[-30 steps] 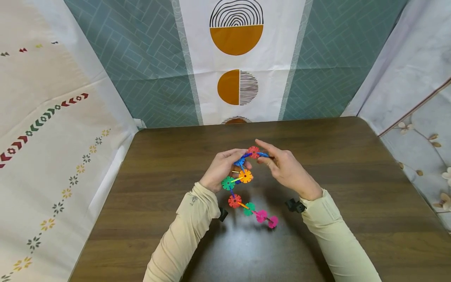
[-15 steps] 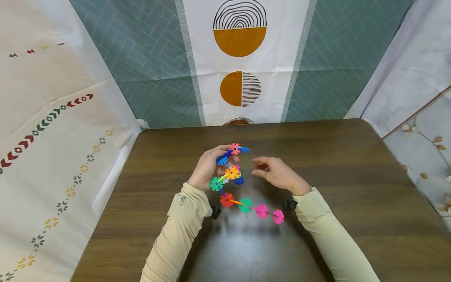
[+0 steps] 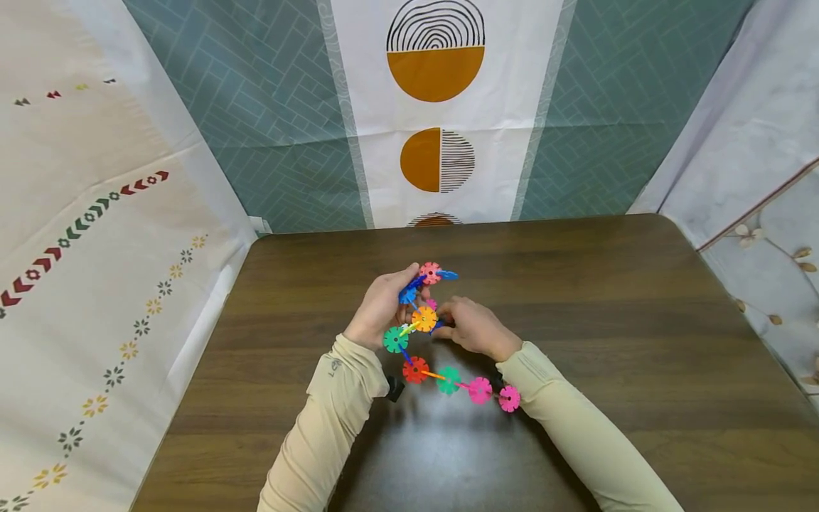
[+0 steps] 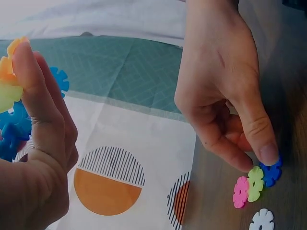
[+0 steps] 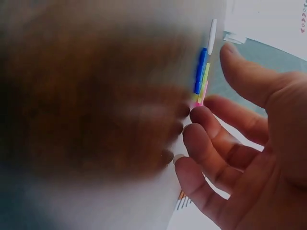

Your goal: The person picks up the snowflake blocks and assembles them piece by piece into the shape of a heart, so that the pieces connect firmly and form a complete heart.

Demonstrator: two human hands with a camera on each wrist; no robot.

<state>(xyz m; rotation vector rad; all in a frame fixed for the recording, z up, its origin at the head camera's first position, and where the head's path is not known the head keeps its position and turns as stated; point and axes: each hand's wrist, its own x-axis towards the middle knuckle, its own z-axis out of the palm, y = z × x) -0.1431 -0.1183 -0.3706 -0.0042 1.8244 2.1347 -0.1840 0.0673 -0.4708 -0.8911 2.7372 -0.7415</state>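
Observation:
My left hand (image 3: 374, 313) holds a chain of flower-shaped notched plastic discs near its blue upper part. An orange disc (image 3: 424, 319), a green disc (image 3: 396, 340) and a red disc (image 3: 416, 370) hang lower, and the chain runs on to two pink discs at the right. Beyond the chain, my right hand (image 3: 476, 328) reaches low over the table with bent fingers. In the left wrist view its thumb is at a loose blue disc (image 4: 271, 173), beside a yellow-green disc (image 4: 255, 183) and a pink disc (image 4: 241, 191). The right wrist view shows space between fingertips and discs.
A loose white disc (image 4: 262, 221) lies near the other loose discs. The brown wooden table (image 3: 608, 299) spreads around both hands. Patterned cloths (image 3: 275, 142) hang behind it and at both sides.
My right hand lets go of the chain's upper blue end, draws back, then moves left and down to the loose discs. The left hand shifts left with the chain.

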